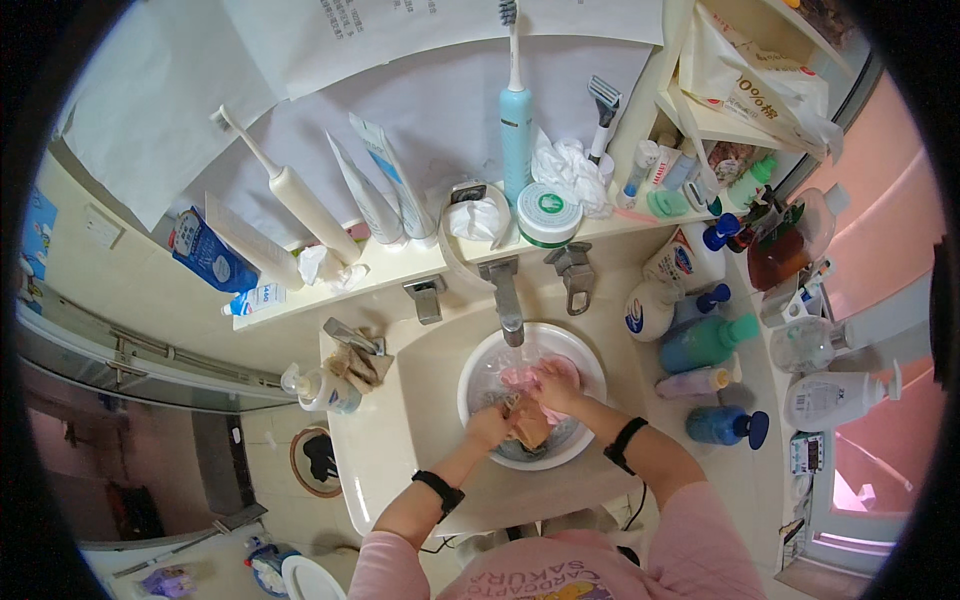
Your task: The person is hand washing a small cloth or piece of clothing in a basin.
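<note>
A round white basin (596,352) of water stands in the sink (431,390), under the metal faucet (510,307). Water runs from the spout into it. My left hand (491,426), at the basin's near left, grips a tan cloth (531,424). On the right, my right hand (556,387) has its fingers closed on a wet pink cloth (517,376) below the stream. Part of the pink cloth spreads behind and under that hand. Grey fabric (517,451) lies lower in the water, mostly covered by the tan cloth.
Pump bottles, including a green-capped one (701,343), line the right. Left of the sink are a soap dispenser (322,388) and a brown rag (358,366). The shelf (315,298) behind holds toothpaste tubes, a blue electric toothbrush (516,135) and a round tin (550,214).
</note>
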### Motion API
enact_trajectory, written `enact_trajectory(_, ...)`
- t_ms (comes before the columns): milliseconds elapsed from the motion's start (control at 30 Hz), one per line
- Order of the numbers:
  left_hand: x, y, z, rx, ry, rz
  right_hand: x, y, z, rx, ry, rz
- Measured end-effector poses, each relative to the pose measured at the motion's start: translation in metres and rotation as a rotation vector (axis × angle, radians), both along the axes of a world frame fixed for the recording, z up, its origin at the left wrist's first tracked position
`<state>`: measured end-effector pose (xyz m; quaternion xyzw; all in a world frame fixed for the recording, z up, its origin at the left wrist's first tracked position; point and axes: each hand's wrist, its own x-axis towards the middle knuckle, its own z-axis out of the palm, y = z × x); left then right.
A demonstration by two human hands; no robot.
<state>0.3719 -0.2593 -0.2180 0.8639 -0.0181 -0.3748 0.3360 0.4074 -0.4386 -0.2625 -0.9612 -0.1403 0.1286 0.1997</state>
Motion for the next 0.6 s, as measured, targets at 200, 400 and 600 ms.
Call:
enact_trajectory(200,0.010,0.013,-0.060,-0.142,-0.054,0.006,-0.041,0.003,0.043,0.333,0.058,0.262)
enact_trajectory(400,0.012,0.003,-0.024,-0.212,0.012,-0.114,-0.042,-0.022,0.022,0.236,0.253,0.196)
enact_trajectory(600,0.012,0.030,-0.020,-0.310,0.058,-0.140,-0.014,-0.028,0.089,0.229,0.084,0.070)
